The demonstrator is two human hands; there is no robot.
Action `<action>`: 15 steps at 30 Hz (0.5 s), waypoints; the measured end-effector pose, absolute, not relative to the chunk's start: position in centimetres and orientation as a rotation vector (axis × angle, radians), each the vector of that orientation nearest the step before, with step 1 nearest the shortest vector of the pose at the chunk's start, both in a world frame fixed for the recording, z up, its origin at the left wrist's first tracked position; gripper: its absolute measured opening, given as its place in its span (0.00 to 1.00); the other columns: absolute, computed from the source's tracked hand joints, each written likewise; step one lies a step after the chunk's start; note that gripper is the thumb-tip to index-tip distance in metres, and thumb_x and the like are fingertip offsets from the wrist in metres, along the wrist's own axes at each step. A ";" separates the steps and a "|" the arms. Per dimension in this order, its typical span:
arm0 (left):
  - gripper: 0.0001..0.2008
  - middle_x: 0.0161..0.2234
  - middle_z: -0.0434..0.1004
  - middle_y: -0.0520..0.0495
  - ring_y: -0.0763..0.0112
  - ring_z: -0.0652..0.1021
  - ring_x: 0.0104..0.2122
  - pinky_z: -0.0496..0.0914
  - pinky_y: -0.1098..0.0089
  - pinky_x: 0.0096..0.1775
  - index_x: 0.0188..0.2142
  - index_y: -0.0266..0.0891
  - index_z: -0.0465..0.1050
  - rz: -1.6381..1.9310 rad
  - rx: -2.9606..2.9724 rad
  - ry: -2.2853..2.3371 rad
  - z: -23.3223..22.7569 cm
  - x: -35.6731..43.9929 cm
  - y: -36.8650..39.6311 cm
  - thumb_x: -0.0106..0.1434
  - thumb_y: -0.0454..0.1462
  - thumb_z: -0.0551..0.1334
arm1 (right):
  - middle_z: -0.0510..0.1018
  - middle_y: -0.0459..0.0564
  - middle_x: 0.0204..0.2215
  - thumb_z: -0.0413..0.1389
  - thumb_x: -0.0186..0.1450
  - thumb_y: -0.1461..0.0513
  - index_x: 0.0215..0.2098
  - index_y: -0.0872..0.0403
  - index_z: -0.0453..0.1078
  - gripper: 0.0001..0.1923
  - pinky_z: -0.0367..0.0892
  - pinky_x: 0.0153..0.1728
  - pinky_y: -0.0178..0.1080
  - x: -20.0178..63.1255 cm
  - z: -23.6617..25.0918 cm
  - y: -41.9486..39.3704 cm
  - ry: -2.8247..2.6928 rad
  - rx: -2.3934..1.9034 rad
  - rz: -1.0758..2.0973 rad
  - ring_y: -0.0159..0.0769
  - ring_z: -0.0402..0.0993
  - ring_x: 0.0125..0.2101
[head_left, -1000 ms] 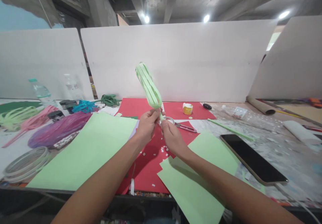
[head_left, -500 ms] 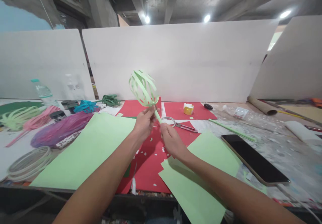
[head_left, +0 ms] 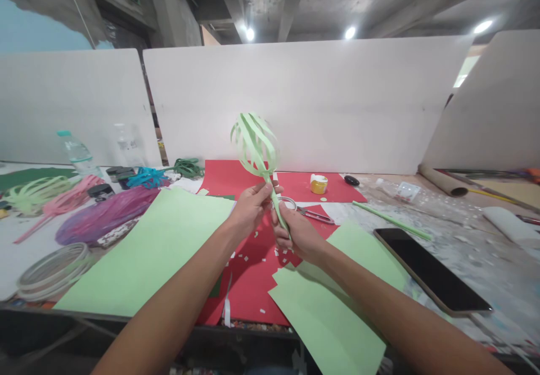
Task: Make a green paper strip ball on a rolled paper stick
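A light green paper-strip ball on a stem point(head_left: 254, 141) is held up in front of me, its strips bowed out into a loose cage. My left hand point(head_left: 254, 203) pinches the stem just under the ball. Lower down, my right hand point(head_left: 297, 229) is closed around the same stem with the thumb along it. Behind my right hand lie scissors point(head_left: 314, 213), partly hidden. Red paper point(head_left: 248, 285) strewn with small white scraps is below both hands. Light green sheets lie on the left point(head_left: 147, 251) and on the right point(head_left: 333, 307).
A phone point(head_left: 430, 268) and a thin green stick point(head_left: 392, 221) lie on the right. A yellow jar point(head_left: 319, 184) stands at the back. On the left are a purple plastic bag point(head_left: 105, 215), pink paper strips point(head_left: 71, 198), a coil point(head_left: 53, 271) and a bottle point(head_left: 80, 153). White boards point(head_left: 287, 105) close off the back.
The paper ball has tipped more upright and shifted slightly right. My right hand has turned and slid lower along the stem, exposing more of it. My left hand still pinches below the ball.
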State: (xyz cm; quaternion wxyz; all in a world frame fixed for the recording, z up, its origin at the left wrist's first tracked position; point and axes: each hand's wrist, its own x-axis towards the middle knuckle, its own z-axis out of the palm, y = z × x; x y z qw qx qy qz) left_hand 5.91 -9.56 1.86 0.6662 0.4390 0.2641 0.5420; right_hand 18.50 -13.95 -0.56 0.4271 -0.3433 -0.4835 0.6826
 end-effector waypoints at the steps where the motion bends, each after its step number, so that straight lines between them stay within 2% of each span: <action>1: 0.18 0.35 0.81 0.43 0.78 0.71 0.22 0.65 0.74 0.26 0.37 0.35 0.78 1.218 0.999 0.591 1.8 5.9 -9.5 0.51 0.44 0.73 | 0.55 0.33 0.12 0.51 0.61 0.39 0.28 0.51 0.58 0.25 0.51 0.17 0.31 18.6 -0.5 -14.0 -1.212 -0.840 1.713 0.23 0.48 0.12; 3: 0.18 0.34 0.81 0.43 0.77 0.72 0.23 0.65 0.74 0.26 0.37 0.35 0.78 1.225 1.014 0.600 1.7 5.9 -9.4 0.50 0.45 0.73 | 0.55 0.33 0.12 0.51 0.62 0.39 0.28 0.51 0.58 0.25 0.52 0.17 0.31 18.6 -0.6 -13.9 -1.228 -0.826 1.683 0.23 0.48 0.11; 7: 0.19 0.32 0.81 0.44 0.77 0.72 0.24 0.65 0.73 0.28 0.34 0.35 0.79 1.268 1.028 0.639 1.5 6.1 -9.3 0.46 0.45 0.75 | 0.51 0.34 0.14 0.47 0.65 0.41 0.26 0.51 0.55 0.24 0.46 0.17 0.31 18.4 -1.5 -13.4 -1.331 -0.911 1.458 0.25 0.44 0.14; 12: 0.19 0.33 0.81 0.45 0.77 0.72 0.25 0.66 0.73 0.30 0.32 0.36 0.79 1.284 1.040 0.679 1.3 6.2 -9.4 0.45 0.46 0.75 | 0.60 0.42 0.20 0.40 0.71 0.47 0.24 0.51 0.54 0.22 0.52 0.22 0.36 18.8 -2.0 -13.2 -1.634 -1.120 0.791 0.31 0.56 0.21; 15: 0.17 0.32 0.80 0.46 0.77 0.71 0.26 0.66 0.73 0.30 0.31 0.37 0.80 1.294 1.051 0.729 1.1 6.2 -9.4 0.47 0.46 0.75 | 0.61 0.43 0.20 0.39 0.72 0.50 0.25 0.50 0.51 0.20 0.52 0.24 0.37 19.0 -1.8 -13.4 -1.740 -1.219 0.537 0.33 0.57 0.22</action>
